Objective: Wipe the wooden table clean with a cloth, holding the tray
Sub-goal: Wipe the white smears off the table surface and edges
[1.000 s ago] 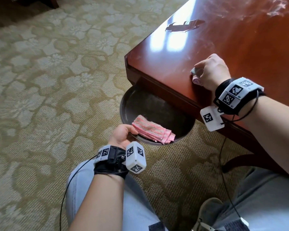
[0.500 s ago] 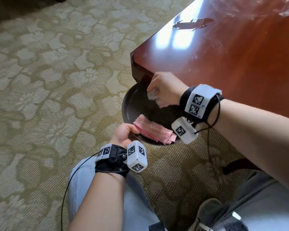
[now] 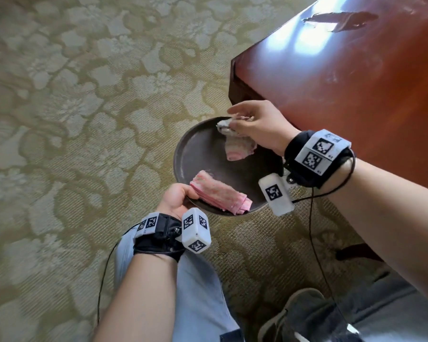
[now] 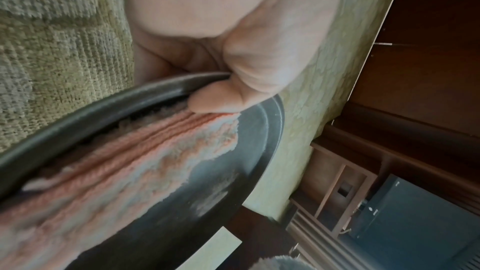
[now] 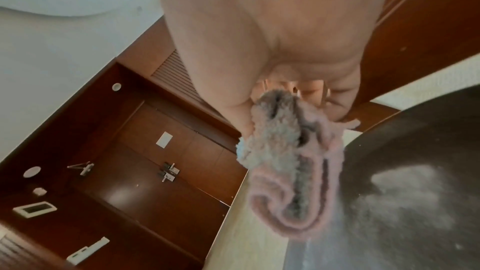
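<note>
Left hand [image 3: 176, 197] pinches the rim of the round dark tray [image 3: 198, 154], thumb pressing a folded fuzzy pink cloth [image 3: 220, 193] lying in it. Right hand [image 3: 260, 124] grips a crumpled fluffy pink-grey cloth [image 3: 237, 146] dangling over the tray, just beside the glossy reddish wooden table [image 3: 356, 90] corner. Powdery dust on the tray.

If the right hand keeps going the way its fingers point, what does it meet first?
Probably nothing on the tray: the right hand points left past the far rim, toward carpet. Its cloth dangles over the tray; depth is unclear.
</note>
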